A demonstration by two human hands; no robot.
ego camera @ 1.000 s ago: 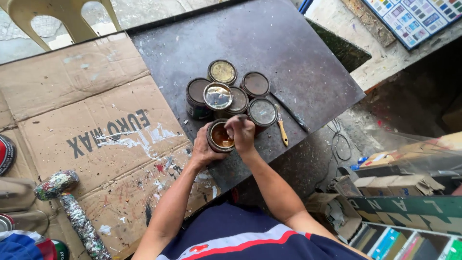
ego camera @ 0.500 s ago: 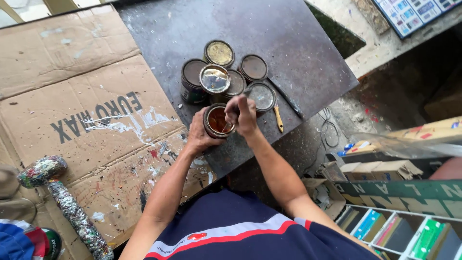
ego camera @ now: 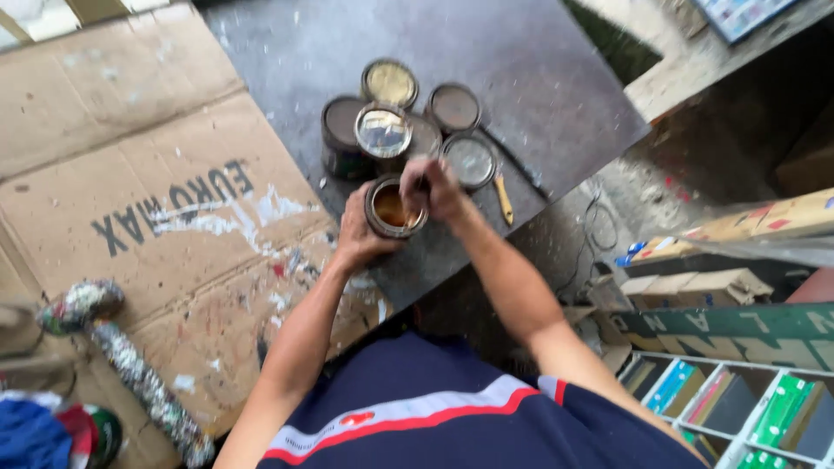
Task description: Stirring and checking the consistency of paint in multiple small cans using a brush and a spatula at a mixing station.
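1. Far out to the left of the left hand, a paint-spattered mallet (ego camera: 122, 365) lies on flattened cardboard (ego camera: 156, 200) flecked with white and red paint.
2. Left hand (ego camera: 358, 233) wraps the left wall of an open can (ego camera: 393, 208), fingers curled round it, palm against the metal. The can stands upright on the dark surface (ego camera: 521, 78), near its front edge, and holds brownish-orange liquid.
3. Right hand (ego camera: 437, 188) hovers over the can's right rim, fingers drawn together and pinching a thin dark stick (ego camera: 423, 184) whose lower end points into the can. Blur hides the tip, so how deep it sits I cannot tell.
4. Just beyond both hands, a cluster of closed cans: a brown-lidded can (ego camera: 340, 122) behind the left hand, a shiny silver lid (ego camera: 383, 131) sitting raised on the can next to it, a yellowish lid (ego camera: 390, 82) at the back, a dark brown lid (ego camera: 453, 107) beside that, and a grey lid (ego camera: 470, 161) just beyond the right hand.
5. Just right of the right hand, a small tool with a yellow handle (ego camera: 504, 200) lies flat on the surface, beside the grey-lidded can.
6. Well to the right of the right forearm, below the surface's edge, cardboard boxes (ego camera: 704, 287) and a rack of coloured packets (ego camera: 738, 408).
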